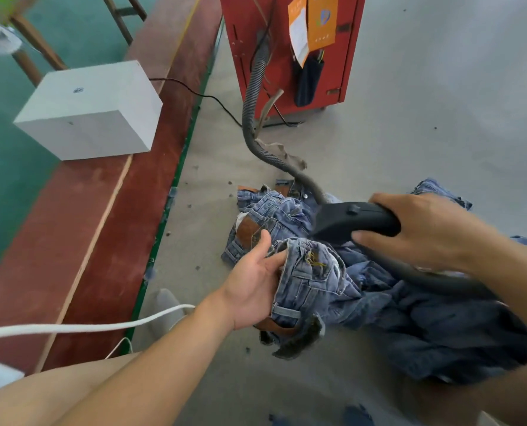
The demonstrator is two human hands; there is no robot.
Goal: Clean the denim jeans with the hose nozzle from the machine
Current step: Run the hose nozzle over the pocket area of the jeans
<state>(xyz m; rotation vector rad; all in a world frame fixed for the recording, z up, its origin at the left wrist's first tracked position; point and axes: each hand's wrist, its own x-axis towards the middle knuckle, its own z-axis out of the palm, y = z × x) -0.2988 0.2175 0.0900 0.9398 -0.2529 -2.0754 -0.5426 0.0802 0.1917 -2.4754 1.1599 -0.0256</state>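
Note:
A pile of blue denim jeans (379, 309) lies crumpled on the grey floor in front of me. My left hand (256, 284) grips the waistband of the top pair near a brown leather patch. My right hand (422, 229) holds the black hose nozzle (351, 222), whose mouth points left and down onto the denim. A grey ribbed hose (253, 96) runs from the nozzle back to the red machine (287, 50) at the top of the view.
A white box (90, 109) sits on a red-brown board (81, 229) to the left. A black cable (207, 96) crosses the floor toward the machine. A white cord (81, 327) runs under my left forearm. Bits of debris dot the floor.

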